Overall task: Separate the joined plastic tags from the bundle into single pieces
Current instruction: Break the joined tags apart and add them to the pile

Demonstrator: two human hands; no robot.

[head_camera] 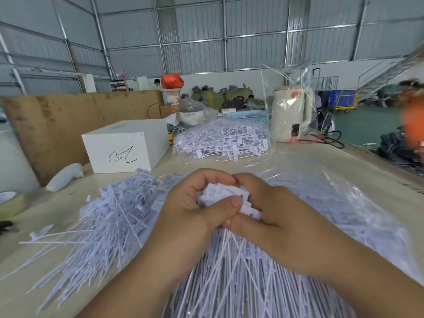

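Left hand: the left hand (pixel 195 203) curls around the head end of a bundle of joined tags (pixel 227 198), thumb pressed across the white heads, apparently to steady the cluster while the other hand works.
Right hand: the right hand (pixel 270 210) grips the same bundle from the opposite side, fingers folded over the heads and touching the left thumb; likely placed to twist or pull pieces off.
Bundle: held between both hands, heads up, its thin tails (pixel 229 260) fanning down toward the person between the forearms.
Loose pile: a heap of tags (pixel 110 216) lies just left of the left hand, tails pointing outward; probably the drop spot for singles, though I cannot tell which are already separated.
Under the hands: clear plastic sheeting (pixel 332 191) spreads below and to the right of the right hand, with more tags on it.
Beyond the hands: a bagged batch of tags (pixel 224 141) sits well ahead, with a white box (pixel 126 145) ahead-left.
Edges: the table edge (pixel 378 154) runs far right of the right hand; the tags near both hands sit well in from it.
Open room: bare tabletop (pixel 34 226) shows far left of the pile; around the hands themselves tags crowd every side, so lifting up looks the freest way.
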